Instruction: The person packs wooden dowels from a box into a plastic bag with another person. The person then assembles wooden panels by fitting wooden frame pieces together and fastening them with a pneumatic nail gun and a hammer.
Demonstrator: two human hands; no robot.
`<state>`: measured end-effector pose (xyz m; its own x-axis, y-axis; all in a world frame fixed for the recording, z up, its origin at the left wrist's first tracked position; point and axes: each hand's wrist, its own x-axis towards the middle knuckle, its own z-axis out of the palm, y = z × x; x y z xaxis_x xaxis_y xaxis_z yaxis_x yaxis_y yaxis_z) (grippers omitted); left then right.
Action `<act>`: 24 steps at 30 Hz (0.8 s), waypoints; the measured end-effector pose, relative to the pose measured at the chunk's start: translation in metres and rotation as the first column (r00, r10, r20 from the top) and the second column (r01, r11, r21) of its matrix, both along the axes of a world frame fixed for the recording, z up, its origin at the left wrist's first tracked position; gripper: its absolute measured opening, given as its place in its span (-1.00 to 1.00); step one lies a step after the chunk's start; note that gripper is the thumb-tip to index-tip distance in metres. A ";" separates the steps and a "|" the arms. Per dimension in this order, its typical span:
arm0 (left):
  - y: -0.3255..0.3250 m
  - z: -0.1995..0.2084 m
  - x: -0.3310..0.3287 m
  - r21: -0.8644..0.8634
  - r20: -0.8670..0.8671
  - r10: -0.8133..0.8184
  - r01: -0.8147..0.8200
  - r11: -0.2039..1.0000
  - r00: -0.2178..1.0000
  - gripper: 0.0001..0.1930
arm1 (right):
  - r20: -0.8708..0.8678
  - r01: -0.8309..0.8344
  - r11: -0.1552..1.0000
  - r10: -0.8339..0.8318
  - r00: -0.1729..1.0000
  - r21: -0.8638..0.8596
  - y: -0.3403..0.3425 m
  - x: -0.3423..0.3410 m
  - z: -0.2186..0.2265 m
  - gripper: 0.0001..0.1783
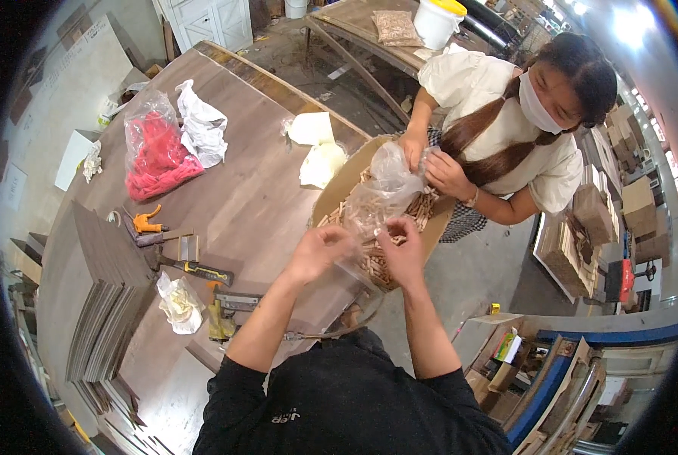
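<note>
A round-edged cardboard box (331, 199) holds many short wooden dowels (375, 267). Over them lies a clear plastic bag (381, 199). My right hand (403, 254) is closed in a pinch at the bag's near side, with a small whitish bit showing at the fingertips. Just left of it, my left hand (322, 250) is over the box's rim with curled fingers. Motion blurs those fingers, so I cannot tell if they grip anything. Across the box, a co-worker in a white mask has both hands (430, 163) on the bag's far end.
On the brown worktable (233, 193) lie a bag of red material (157, 155), a white plastic bag (201, 125), yellowish sheets (320, 155), a hammer (195, 269) and nail guns (229, 307). Stacked dark panels (108, 326) stand at left. Cardboard stacks (570, 250) are at right.
</note>
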<state>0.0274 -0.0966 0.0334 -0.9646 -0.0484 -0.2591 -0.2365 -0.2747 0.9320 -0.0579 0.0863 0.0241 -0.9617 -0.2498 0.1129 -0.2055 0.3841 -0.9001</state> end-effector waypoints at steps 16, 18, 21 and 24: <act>-0.005 -0.019 0.040 -0.281 -0.018 0.335 -0.326 0.903 0.942 -0.78 | -0.069 -0.225 0.970 0.231 0.970 0.091 -0.031 0.000 0.009 -0.52; -0.010 -0.019 0.038 -0.300 0.030 0.346 -0.322 0.898 0.938 -0.74 | -0.193 -0.153 0.979 0.177 0.965 0.134 -0.041 -0.017 -0.017 -0.43; -0.007 -0.013 0.035 -0.333 0.035 0.352 -0.321 0.886 0.935 -0.80 | -0.102 -0.056 0.979 0.077 0.992 0.194 -0.055 -0.025 -0.025 -0.28; -0.006 -0.019 0.028 -0.326 -0.062 0.341 -0.341 0.881 0.938 -0.84 | -0.062 -0.133 0.884 0.180 0.982 0.449 -0.060 -0.026 -0.036 -0.30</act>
